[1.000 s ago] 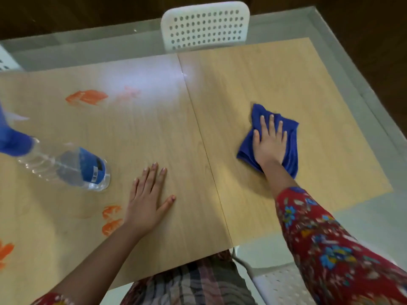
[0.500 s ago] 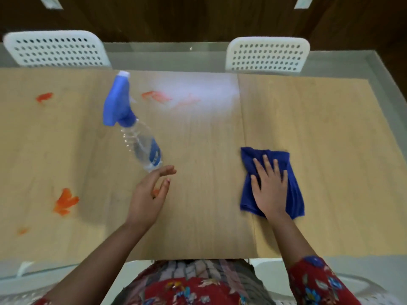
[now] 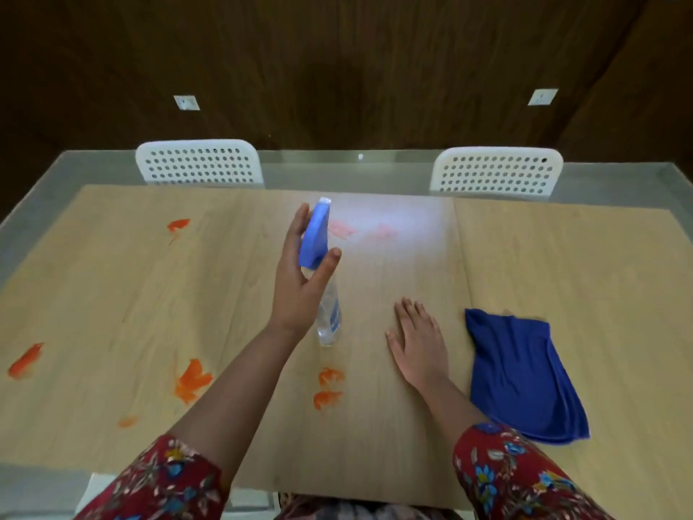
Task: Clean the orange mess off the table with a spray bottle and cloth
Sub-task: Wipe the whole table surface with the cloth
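A clear spray bottle (image 3: 330, 313) with a blue trigger head stands upright on the wooden table (image 3: 562, 257), near its middle. My left hand (image 3: 296, 290) is raised at the bottle's head, fingers straight behind it and thumb in front of the neck, not closed round it. My right hand (image 3: 420, 347) lies flat on the table, just left of the blue cloth (image 3: 521, 377) and apart from it. Several orange smears mark the table: two near the bottle's base (image 3: 328, 388), a bigger one (image 3: 193, 380) to the left, others at the far left (image 3: 26, 360) and back left (image 3: 180, 224).
A faint pink smear (image 3: 341, 228) lies in a bright glare patch behind the bottle. Two white perforated chairs (image 3: 198, 163) (image 3: 495, 170) stand at the table's far side, before a dark wooden wall. A seam runs down the table to the right of the glare.
My left hand rose from the table to the bottle's head. My right hand came off the cloth and now lies on the table left of it. The view lifted.
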